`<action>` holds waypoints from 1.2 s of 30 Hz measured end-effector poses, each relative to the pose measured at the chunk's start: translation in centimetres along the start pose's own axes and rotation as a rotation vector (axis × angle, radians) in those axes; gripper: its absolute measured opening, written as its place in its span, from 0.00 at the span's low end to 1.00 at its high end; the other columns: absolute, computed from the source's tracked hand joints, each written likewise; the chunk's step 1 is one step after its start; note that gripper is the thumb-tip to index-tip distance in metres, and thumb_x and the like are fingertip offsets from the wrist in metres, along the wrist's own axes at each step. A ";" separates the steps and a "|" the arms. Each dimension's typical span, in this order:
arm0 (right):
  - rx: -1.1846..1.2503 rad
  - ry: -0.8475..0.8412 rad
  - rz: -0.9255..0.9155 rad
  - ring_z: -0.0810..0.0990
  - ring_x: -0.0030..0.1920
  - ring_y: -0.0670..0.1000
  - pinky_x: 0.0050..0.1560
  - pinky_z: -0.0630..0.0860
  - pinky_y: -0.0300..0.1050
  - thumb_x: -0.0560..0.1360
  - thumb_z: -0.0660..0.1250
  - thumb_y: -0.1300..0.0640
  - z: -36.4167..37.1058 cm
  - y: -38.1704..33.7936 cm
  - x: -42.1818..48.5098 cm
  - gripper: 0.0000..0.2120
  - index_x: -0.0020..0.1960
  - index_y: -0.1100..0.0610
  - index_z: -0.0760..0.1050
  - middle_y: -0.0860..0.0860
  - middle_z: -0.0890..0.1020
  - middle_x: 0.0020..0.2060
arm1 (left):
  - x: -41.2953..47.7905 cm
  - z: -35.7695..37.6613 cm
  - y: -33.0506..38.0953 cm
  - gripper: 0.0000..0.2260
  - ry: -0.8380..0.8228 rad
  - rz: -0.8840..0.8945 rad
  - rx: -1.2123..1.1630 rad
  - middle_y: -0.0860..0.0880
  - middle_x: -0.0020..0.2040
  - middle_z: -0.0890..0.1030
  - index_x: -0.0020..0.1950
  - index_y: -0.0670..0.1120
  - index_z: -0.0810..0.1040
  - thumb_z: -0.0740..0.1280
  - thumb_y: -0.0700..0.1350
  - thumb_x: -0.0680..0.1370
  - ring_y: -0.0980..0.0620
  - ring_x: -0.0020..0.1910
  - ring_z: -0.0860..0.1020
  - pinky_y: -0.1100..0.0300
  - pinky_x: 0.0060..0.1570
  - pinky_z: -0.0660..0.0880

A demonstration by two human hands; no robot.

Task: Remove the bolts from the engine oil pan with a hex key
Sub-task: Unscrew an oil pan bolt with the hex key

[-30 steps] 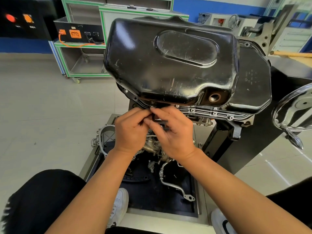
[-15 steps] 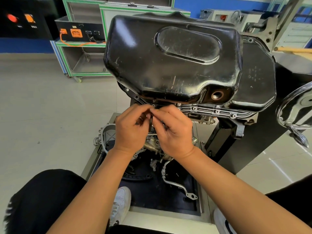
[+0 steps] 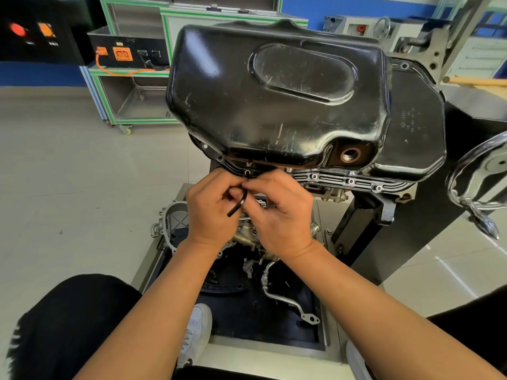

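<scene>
A glossy black oil pan faces me on the upturned engine, its flange running along the near edge with several bolts in it. A black hex key stands with its tip in a flange bolt near the pan's left corner. Its bent end sticks out down-left between my hands. My left hand and my right hand meet just below the flange, and the fingertips of both pinch the key's shaft.
A black engine stand holds the engine on the right, beside a chrome handwheel. Below my hands a tray holds loose engine parts and a metal pipe. A green-framed cart stands at the back left on the tiled floor.
The hex key's bent end has swung round and now shows down-left between my hands. Both hands stay at the same flange bolt with small finger shifts.
</scene>
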State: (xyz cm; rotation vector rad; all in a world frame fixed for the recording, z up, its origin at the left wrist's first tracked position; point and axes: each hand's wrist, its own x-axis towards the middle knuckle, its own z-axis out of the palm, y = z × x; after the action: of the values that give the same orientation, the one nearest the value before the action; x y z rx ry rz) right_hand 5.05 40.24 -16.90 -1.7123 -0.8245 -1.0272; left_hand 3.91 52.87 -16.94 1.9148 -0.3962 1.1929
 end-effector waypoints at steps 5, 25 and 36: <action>0.040 0.004 -0.002 0.83 0.42 0.55 0.42 0.80 0.51 0.70 0.77 0.71 0.3 0.4 -0.5 0.07 0.47 0.67 0.84 0.58 0.83 0.41 | -0.3 -0.2 -0.2 0.09 -0.051 -0.009 0.010 0.46 0.38 0.80 0.45 0.36 0.83 0.69 0.25 0.70 0.55 0.36 0.75 0.66 0.37 0.72; 0.051 -0.004 -0.014 0.81 0.43 0.49 0.45 0.78 0.39 0.72 0.75 0.70 -0.2 0.8 -0.4 0.07 0.49 0.67 0.84 0.57 0.83 0.42 | 0.1 -0.5 -0.3 0.08 -0.032 0.027 0.029 0.45 0.39 0.82 0.46 0.37 0.84 0.72 0.27 0.71 0.58 0.36 0.75 0.71 0.38 0.71; -0.022 -0.034 0.018 0.79 0.49 0.43 0.51 0.76 0.35 0.76 0.71 0.68 -0.1 0.0 -0.7 0.10 0.57 0.67 0.81 0.58 0.82 0.47 | 0.4 -0.1 -0.1 0.07 -0.028 0.055 0.035 0.52 0.34 0.76 0.37 0.37 0.81 0.68 0.28 0.70 0.58 0.33 0.70 0.71 0.36 0.66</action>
State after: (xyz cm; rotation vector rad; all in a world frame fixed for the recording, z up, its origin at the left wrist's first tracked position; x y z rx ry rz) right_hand 4.74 40.09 -17.49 -1.7573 -0.8212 -1.0012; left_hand 4.13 53.09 -16.62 1.9635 -0.4483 1.2171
